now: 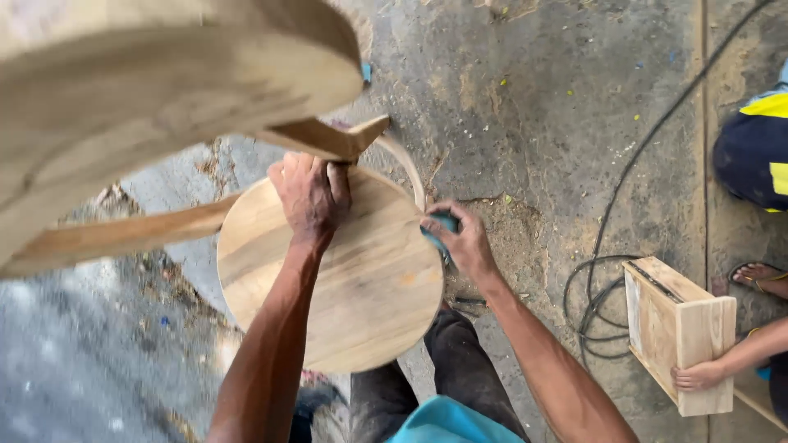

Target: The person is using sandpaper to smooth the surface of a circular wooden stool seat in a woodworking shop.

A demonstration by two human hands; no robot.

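Observation:
A round wooden disc [361, 287] rests tilted in front of me, over my knees. My left hand [310, 195] grips its far rim, where a curved wooden leg piece [328, 138] meets it. At the disc's right edge my right hand [461, 236] is closed on a small teal-blue pad [442, 227], pressed against the rim. A thin bent wooden strip [408, 169] arcs behind the disc between my two hands.
A large blurred round wooden top [148, 90] fills the upper left, with a wooden slat [123, 234] running below it. A black cable [607, 246] lies coiled on the concrete floor [525, 90]. At right, another person's hand [699, 376] holds a wooden box [677, 332].

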